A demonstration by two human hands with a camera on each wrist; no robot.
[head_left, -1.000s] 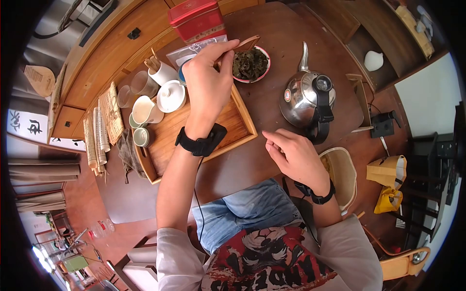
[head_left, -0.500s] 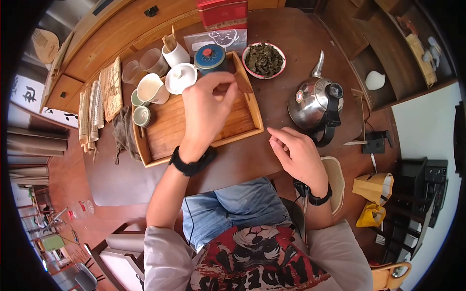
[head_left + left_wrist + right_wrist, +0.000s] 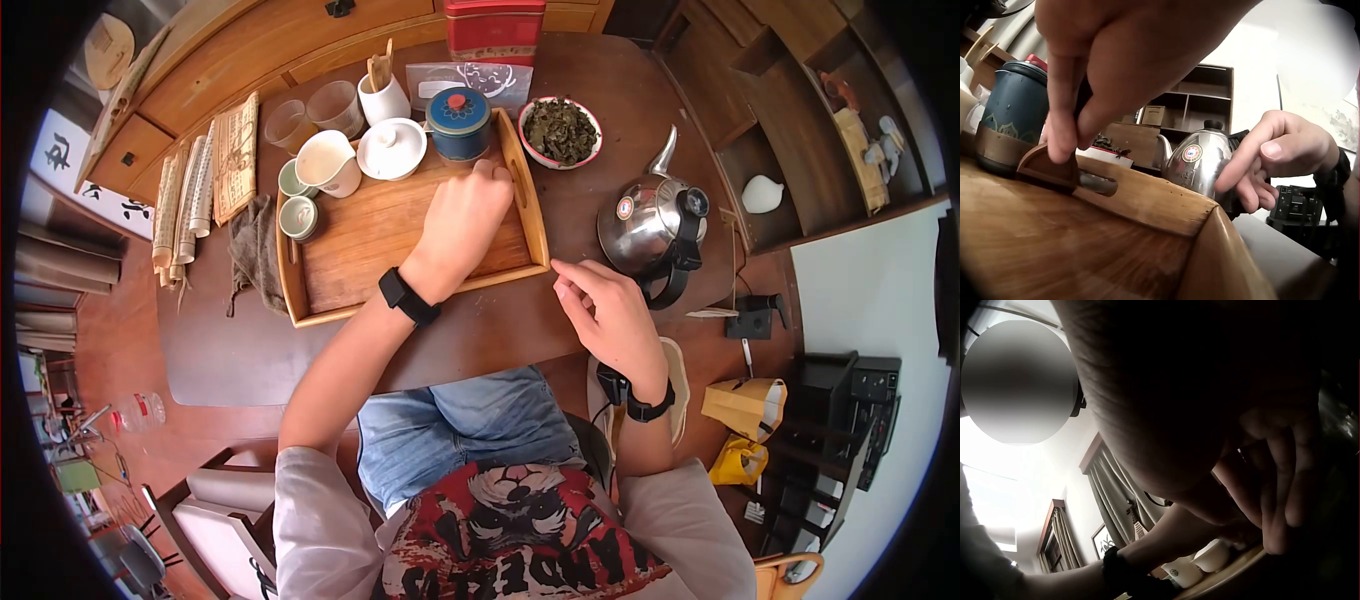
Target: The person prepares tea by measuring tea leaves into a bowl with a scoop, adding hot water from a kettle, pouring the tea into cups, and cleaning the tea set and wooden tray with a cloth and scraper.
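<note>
My left hand (image 3: 465,225) is over the right part of the wooden tray (image 3: 400,309), beside the blue lidded canister (image 3: 458,135). In the left wrist view its thumb and fingers pinch a small brown wooden scoop (image 3: 1047,170) low over the tray floor, close to the side with the handle slot; whether it touches the tray I cannot tell. My right hand (image 3: 615,320) hangs with loosely bent fingers just off the tray's right front corner, holding nothing. A bowl of dark leaves (image 3: 562,133) stands beyond the tray's right side.
A steel kettle (image 3: 650,225) stands on the right. Along the tray's left and back are small green cups (image 3: 298,217), a white pitcher (image 3: 328,165), a lidded white bowl (image 3: 391,149) and a holder with wooden tools (image 3: 384,102). A grey cloth (image 3: 255,255) lies left; a red tin (image 3: 493,32) stands behind.
My left hand has come from the leaf bowl back over the tray and down, with the scoop. The right hand has barely moved. The head view has shifted.
</note>
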